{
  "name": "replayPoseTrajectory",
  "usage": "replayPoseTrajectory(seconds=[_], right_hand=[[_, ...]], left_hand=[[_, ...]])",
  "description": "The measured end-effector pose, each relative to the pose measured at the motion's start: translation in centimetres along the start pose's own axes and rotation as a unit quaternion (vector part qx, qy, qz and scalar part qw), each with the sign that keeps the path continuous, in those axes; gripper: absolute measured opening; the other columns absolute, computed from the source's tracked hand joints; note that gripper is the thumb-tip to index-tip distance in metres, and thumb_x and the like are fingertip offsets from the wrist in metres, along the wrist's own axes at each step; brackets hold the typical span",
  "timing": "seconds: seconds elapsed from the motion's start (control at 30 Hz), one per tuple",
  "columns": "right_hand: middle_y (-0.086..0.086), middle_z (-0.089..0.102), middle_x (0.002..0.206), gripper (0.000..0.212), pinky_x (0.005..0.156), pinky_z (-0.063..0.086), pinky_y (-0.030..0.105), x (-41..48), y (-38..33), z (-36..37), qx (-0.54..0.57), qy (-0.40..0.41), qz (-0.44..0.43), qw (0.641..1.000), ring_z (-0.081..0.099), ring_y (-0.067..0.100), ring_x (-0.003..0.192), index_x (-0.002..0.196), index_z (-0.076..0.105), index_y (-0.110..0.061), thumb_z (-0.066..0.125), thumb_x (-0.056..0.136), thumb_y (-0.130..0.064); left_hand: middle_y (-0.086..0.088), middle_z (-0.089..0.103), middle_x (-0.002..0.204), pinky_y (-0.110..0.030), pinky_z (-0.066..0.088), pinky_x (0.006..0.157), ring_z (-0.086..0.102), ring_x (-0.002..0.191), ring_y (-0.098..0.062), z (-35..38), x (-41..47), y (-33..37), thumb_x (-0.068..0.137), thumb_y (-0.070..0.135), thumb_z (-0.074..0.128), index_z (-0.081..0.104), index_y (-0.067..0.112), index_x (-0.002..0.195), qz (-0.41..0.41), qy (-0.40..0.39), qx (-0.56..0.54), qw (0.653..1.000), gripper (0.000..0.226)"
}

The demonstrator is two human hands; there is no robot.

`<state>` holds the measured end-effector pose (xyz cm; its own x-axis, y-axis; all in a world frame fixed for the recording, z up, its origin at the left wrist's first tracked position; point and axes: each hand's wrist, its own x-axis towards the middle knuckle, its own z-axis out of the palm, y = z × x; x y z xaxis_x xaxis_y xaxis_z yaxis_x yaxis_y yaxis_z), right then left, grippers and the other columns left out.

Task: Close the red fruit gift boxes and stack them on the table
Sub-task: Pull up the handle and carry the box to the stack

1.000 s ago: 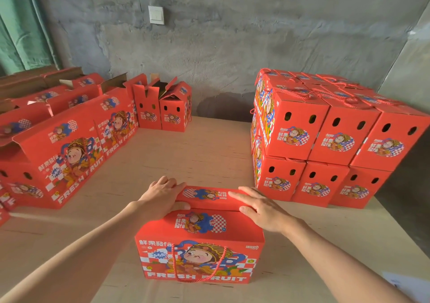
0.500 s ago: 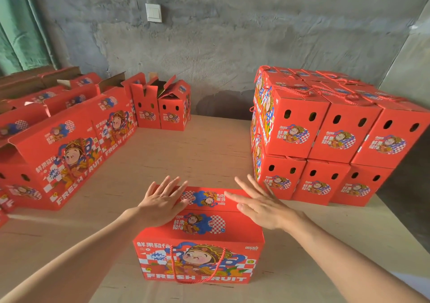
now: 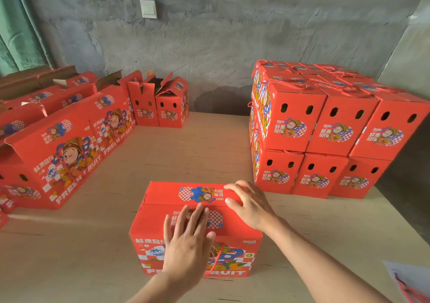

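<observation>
A red fruit gift box (image 3: 160,223) stands on the wooden table (image 3: 190,149) right in front of me, its two top flaps folded down. My left hand (image 3: 188,239) lies flat with straight fingers on the near flap. My right hand (image 3: 250,203) rests on the right end of the far flap, fingers bent over its edge and thumb along the seam. A red rope handle hangs down the box's front face. A two-layer stack of closed boxes (image 3: 325,128) stands at the right.
Several open red boxes (image 3: 69,144) line the left side, and two more open ones (image 3: 160,107) stand at the back by the grey wall. A sheet with red rope (image 3: 409,281) lies at the lower right. The table's right edge drops off beyond the stack.
My left hand slid from the box's left top edge to the middle of the near flap. My right hand shifted right onto the far flap's end. The camera moved closer.
</observation>
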<state>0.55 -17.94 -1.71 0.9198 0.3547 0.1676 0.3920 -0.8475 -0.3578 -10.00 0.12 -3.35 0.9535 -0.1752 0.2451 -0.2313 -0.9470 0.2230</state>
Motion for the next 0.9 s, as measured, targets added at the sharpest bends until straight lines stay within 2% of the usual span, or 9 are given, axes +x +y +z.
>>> replayPoseTrajectory(seconds=[0.07,0.17,0.27,0.4,0.57,0.67,0.73,0.83,0.9], right_hand=[[-0.007,0.049,0.124,0.034,0.105,0.026,0.031,-0.4,-0.3,0.2,-0.011,0.039,0.014,0.999,0.041,0.012,0.123,0.124,0.051,-0.029,0.044,0.095,-0.045],[-0.004,0.051,0.12,0.035,0.103,0.027,0.033,-1.2,-1.3,0.7,-0.044,0.072,0.076,0.993,0.043,0.015,0.121,0.122,0.051,-0.029,0.042,0.094,-0.047],[0.003,0.051,0.119,0.041,0.1,0.026,0.036,-2.5,-2.2,1.0,-0.103,0.07,0.117,0.985,0.044,0.023,0.118,0.128,0.048,-0.032,0.036,0.093,-0.05],[0.01,0.048,0.121,0.051,0.102,0.024,0.036,-4.7,-3.3,0.9,-0.12,0.035,0.125,0.984,0.042,0.025,0.115,0.14,0.036,-0.036,0.032,0.092,-0.055],[0.014,0.039,0.126,0.063,0.099,0.024,0.04,-6.6,-6.8,2.5,-0.08,0.008,0.129,0.988,0.035,0.028,0.117,0.147,0.024,-0.027,0.028,0.093,-0.059],[0.008,0.04,0.127,0.069,0.099,0.03,0.037,-7.1,-7.2,2.4,-0.018,0.026,0.145,0.989,0.038,0.026,0.118,0.146,0.025,-0.024,0.035,0.089,-0.063],[0.003,0.045,0.128,0.075,0.099,0.034,0.031,-7.0,-6.5,1.9,0.088,0.026,0.189,0.978,0.043,0.022,0.121,0.142,0.031,-0.019,0.049,0.084,-0.064],[-0.002,0.06,0.101,0.057,0.085,0.04,0.029,-6.7,-4.7,0.9,0.355,-0.035,0.309,0.881,0.055,0.018,0.096,0.101,0.058,-0.022,0.05,0.078,-0.073],[-0.001,0.058,0.123,0.063,0.094,0.041,0.035,-6.1,-3.7,1.1,0.471,-0.101,0.376,0.791,0.053,0.02,0.113,0.116,0.058,-0.025,0.041,0.081,-0.075]], left_hand=[[0.007,0.053,0.136,-0.04,-0.002,0.11,0.044,0.131,-0.029,-0.4,0.2,-0.4,0.092,0.045,0.023,0.059,0.024,0.129,-0.019,-0.014,-0.003,1.0,0.056],[0.016,-0.003,0.157,-0.041,-0.033,0.104,-0.017,0.144,-0.019,0.4,1.8,-2.3,0.084,0.058,-0.006,0.025,0.046,0.145,-0.044,0.0,-0.014,0.999,0.069],[0.016,-0.03,0.149,-0.044,-0.032,0.102,-0.039,0.134,-0.015,1.3,4.2,-4.6,0.078,0.056,-0.005,0.014,0.047,0.146,-0.075,0.001,-0.023,0.997,0.071],[0.008,-0.028,0.154,-0.056,-0.012,0.111,-0.027,0.142,-0.021,1.3,7.8,-7.3,0.099,0.043,0.019,0.003,0.041,0.149,-0.139,-0.059,-0.021,0.988,0.053],[0.005,-0.02,0.157,-0.054,-0.008,0.114,-0.015,0.146,-0.021,0.3,11.0,-9.1,0.1,0.047,0.017,-0.011,0.036,0.149,-0.199,-0.116,-0.024,0.973,0.057],[-0.012,0.017,0.152,-0.051,0.018,0.11,0.02,0.141,-0.03,-0.1,10.3,-8.3,0.099,0.049,0.025,0.016,0.018,0.148,-0.221,-0.06,-0.044,0.972,0.059],[-0.015,0.043,0.123,-0.044,0.037,0.092,0.044,0.118,-0.036,0.0,8.6,-7.5,0.097,0.044,0.037,0.045,0.009,0.121,-0.212,0.039,-0.108,0.97,0.043],[-0.005,0.054,0.086,-0.035,0.041,0.069,0.056,0.083,-0.032,-0.2,5.6,-7.1,0.093,0.05,0.041,0.054,0.018,0.074,-0.246,0.1,-0.165,0.95,0.039],[-0.003,0.058,0.06,-0.032,0.043,0.062,0.057,0.065,-0.028,-0.8,4.2,-7.4,0.093,0.055,0.032,0.056,0.015,0.05,-0.301,0.051,-0.177,0.935,0.063]])
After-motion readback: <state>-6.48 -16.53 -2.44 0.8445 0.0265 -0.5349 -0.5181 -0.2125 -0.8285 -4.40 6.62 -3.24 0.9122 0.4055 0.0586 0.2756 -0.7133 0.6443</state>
